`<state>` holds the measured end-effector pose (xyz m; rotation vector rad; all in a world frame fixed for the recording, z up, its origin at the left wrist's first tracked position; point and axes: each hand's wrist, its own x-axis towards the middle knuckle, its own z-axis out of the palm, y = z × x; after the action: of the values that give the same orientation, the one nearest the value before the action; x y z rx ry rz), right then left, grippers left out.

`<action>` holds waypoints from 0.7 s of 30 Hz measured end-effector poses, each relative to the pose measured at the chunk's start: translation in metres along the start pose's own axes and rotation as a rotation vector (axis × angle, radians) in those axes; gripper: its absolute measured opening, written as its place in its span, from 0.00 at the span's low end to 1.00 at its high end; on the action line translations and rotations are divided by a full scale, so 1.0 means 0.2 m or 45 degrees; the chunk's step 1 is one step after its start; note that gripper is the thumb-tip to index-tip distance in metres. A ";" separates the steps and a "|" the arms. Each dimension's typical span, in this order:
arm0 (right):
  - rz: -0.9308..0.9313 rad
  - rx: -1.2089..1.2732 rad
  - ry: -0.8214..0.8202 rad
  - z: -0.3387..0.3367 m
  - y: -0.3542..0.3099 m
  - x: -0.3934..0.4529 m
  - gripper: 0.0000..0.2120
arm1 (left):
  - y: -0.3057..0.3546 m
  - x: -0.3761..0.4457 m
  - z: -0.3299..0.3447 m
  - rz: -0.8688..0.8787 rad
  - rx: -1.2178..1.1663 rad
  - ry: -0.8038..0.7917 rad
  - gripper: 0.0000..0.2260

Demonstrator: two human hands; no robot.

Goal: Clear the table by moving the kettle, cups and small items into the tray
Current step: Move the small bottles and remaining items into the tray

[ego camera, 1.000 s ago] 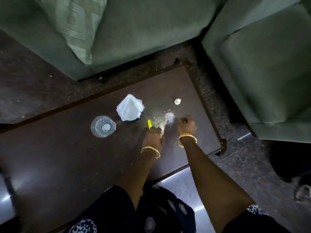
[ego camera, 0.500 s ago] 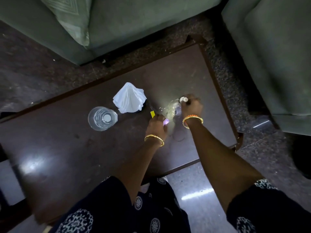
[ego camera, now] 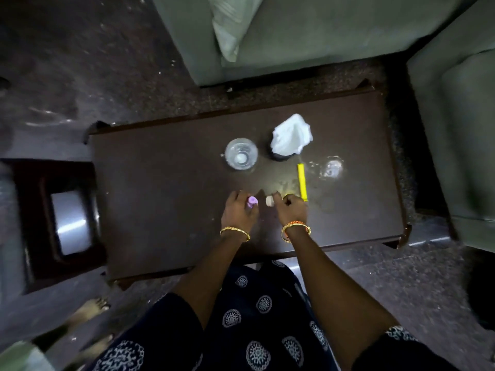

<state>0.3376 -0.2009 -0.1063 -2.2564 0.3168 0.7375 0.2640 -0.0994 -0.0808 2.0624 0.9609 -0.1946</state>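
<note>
Left hand (ego camera: 238,211) pinches a small purple cap (ego camera: 252,201), right hand (ego camera: 293,210) pinches a whitish cap (ego camera: 270,201), both blurred over the dark table (ego camera: 160,204); beyond lie a yellow stick (ego camera: 302,182), a clear glass (ego camera: 241,157) with indistinct contents, and white tissue (ego camera: 292,137) hiding a dark cup.

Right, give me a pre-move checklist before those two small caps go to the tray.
1. Left hand has the purple cap in its fingers: ok.
2. Right hand has the white cap in its fingers: ok.
3. Tray in sight as a drop point: not ok, none visible.
4. Yellow stick collected: not ok, it lies on the table.
5. Clear glass upright: ok.
6. Contents of the glass: cannot tell.
</note>
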 end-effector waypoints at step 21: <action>-0.792 -0.129 -0.809 1.54 -0.89 -1.35 0.06 | -1.39 -0.50 -1.51 -0.622 -0.324 1.397 0.11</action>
<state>0.0681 0.1459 -0.0200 -1.9078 -0.7024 1.0685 -0.0559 0.1684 -0.0158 1.5846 2.0002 0.8546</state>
